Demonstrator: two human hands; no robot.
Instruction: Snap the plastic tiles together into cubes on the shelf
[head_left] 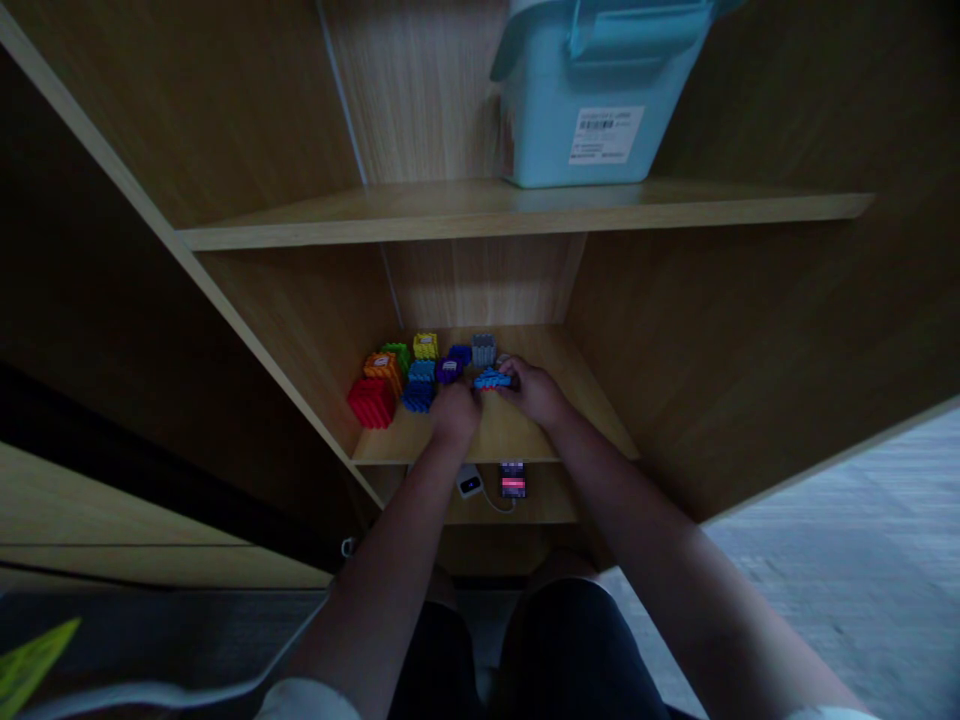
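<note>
A small bright blue ridged piece with red along its bottom (493, 380) is between my two hands, just above the middle shelf. My right hand (535, 390) pinches its right end between thumb and fingers. My left hand (456, 410) is closed at its left end, most of its fingers hidden under the back of the hand. To the left stand ridged blocks: red (372, 403), orange (383, 371), green (396, 354), yellow (425, 346), light blue (421, 371), dark blue (418, 397) and purple (449, 371). Behind my hands sits a grey block (484, 349).
The wooden shelf (555, 430) has side walls close on both sides. Overhead, another shelf board (420, 222) carries a light blue lidded bin (577, 90). Below lie a lit phone (514, 480) and a white device with a small screen (469, 482), with a white cable between them.
</note>
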